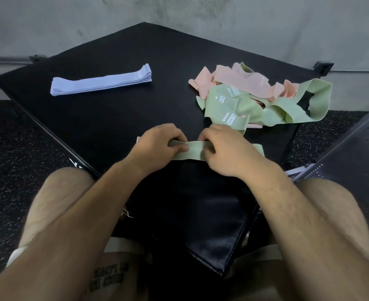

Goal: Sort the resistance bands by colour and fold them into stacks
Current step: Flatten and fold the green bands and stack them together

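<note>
left hand (157, 142) and right hand (220, 146) pinch a green band (193, 151), hiding much of it.

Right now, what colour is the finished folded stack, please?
The folded band stack is pale lavender; head view.

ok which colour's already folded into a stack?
The purple stack, far left: flat and neat. The pink bands and green bands lie tangled at right; left hand and right hand hold one green band.

You've got bare black table (114, 118) straight ahead, a wide lane between the folded purple stack (102, 83) far left and the tangled pink-and-green pile (229, 105) crowding the right; green band (192, 152) spans the near edge.
</note>
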